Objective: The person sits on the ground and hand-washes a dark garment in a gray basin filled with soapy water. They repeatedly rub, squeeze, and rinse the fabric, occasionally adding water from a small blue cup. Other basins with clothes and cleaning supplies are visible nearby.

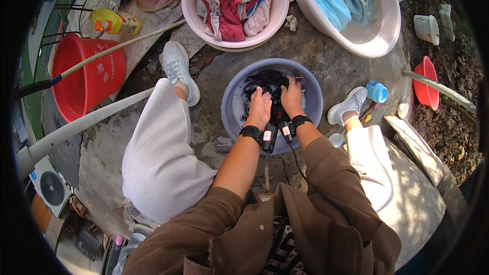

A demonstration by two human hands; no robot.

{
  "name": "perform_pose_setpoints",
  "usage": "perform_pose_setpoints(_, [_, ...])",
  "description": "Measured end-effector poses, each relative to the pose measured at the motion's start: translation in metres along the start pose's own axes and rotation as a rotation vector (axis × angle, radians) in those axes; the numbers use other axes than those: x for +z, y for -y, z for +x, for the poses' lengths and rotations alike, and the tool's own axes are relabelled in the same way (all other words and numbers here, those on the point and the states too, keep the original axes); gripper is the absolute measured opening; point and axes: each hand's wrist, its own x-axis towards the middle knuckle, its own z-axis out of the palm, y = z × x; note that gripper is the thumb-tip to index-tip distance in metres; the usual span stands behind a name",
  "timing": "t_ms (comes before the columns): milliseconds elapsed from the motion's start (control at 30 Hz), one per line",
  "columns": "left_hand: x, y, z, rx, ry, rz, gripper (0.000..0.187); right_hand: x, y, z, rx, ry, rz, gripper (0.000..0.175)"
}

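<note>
A blue-grey plastic basin stands on the concrete between my feet. Dark wet cloth with some red in it lies in sudsy water inside. My left hand is at the left part of the cloth, palm partly turned up; whether its fingers pinch any fabric is unclear. At the cloth's right side is my right hand, its fingers curled against the dark fabric, with the fingertips partly hidden. Both wrists carry black straps with small cabled devices.
Beyond stand a pink basin of red and white clothes and another basin with blue clothes. A red bucket, a pole and a yellow bottle are at left. A blue jar and brush lie near my right shoe.
</note>
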Motion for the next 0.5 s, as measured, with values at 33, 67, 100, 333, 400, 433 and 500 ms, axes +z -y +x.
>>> perform_pose_setpoints(33, [0.003, -0.002, 0.0, -0.019, 0.085, -0.077, 0.065, -0.008, 0.004, -0.005, -0.159, 0.042, 0.126, 0.039])
perform_pose_setpoints(67, [0.007, -0.005, -0.001, -0.029, 0.178, -0.151, 0.066, -0.018, 0.01, -0.012, -0.205, 0.169, 0.175, 0.036])
perform_pose_setpoints(100, [0.01, -0.009, -0.004, -0.067, 0.21, -0.215, 0.068, -0.029, 0.016, -0.02, -0.31, 0.258, 0.271, 0.034])
perform_pose_setpoints(333, [0.027, -0.027, -0.03, -0.085, -0.086, 0.041, 0.049, -0.074, 0.058, -0.033, -0.277, 0.467, 0.363, 0.031])
perform_pose_setpoints(400, [0.032, -0.018, -0.035, -0.149, -0.02, -0.047, 0.047, -0.064, 0.064, -0.014, -0.186, 0.397, 0.262, 0.032])
perform_pose_setpoints(433, [0.037, -0.013, -0.034, -0.137, 0.204, -0.062, 0.049, -0.058, 0.066, -0.006, -0.173, 0.15, 0.142, 0.034])
perform_pose_setpoints(500, [0.037, -0.013, -0.036, -0.174, 0.28, -0.075, 0.048, -0.047, 0.066, 0.004, 0.093, 0.086, 0.102, 0.035])
